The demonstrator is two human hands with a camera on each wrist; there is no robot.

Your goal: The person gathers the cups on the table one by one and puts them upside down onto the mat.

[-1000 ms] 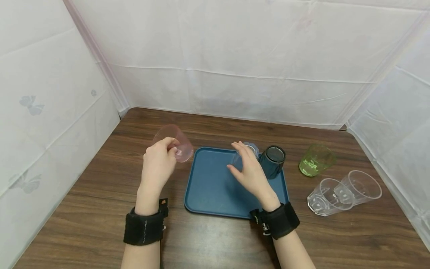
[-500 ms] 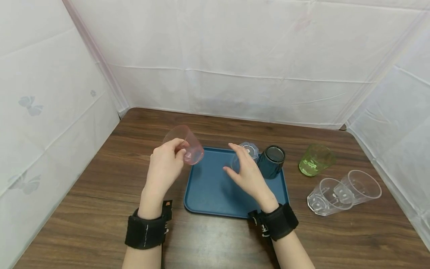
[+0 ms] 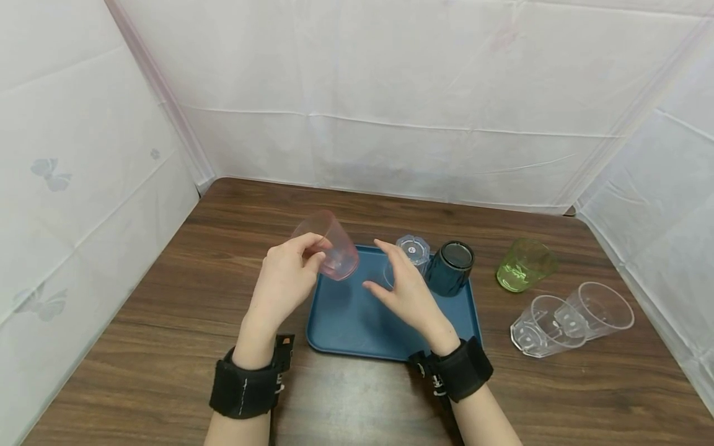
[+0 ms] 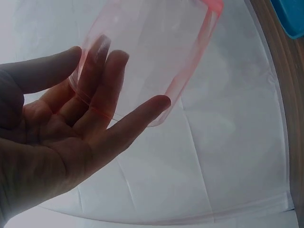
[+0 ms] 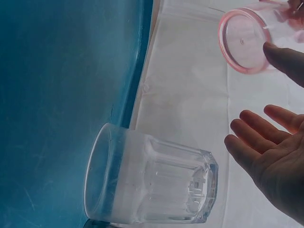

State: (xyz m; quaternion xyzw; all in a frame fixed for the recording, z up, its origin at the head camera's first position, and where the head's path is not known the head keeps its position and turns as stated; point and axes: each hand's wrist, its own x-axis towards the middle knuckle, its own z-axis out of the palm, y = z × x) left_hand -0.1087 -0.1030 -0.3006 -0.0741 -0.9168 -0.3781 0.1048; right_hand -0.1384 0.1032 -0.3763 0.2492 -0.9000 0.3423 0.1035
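Note:
My left hand (image 3: 283,280) pinches a translucent pink cup (image 3: 338,244) between thumb and fingers near its rim. The cup is tilted in the air over the left part of a blue tray (image 3: 351,328), its thick base toward the right. Over the tray, my right hand (image 3: 411,300) has its fingers extended and thumb apart, holding nothing. Just beyond it a clear faceted cup (image 5: 166,178) stands upside down on the tray, partly hidden by that hand in the head view. A dark blue cup (image 3: 450,267), also upside down, stands close to its right.
Right of the tray, a green cup (image 3: 524,266) stands on the brown wooden table (image 3: 167,310). Two clear cups, a nearer one (image 3: 538,331) and a farther one (image 3: 605,310), overlap in view. White cloth (image 3: 362,80) hangs behind and at both sides.
My left hand has carried the pink cup rightward, from beside the tray to above its left part. My right hand has shifted slightly left, exposing more of the clear cup.

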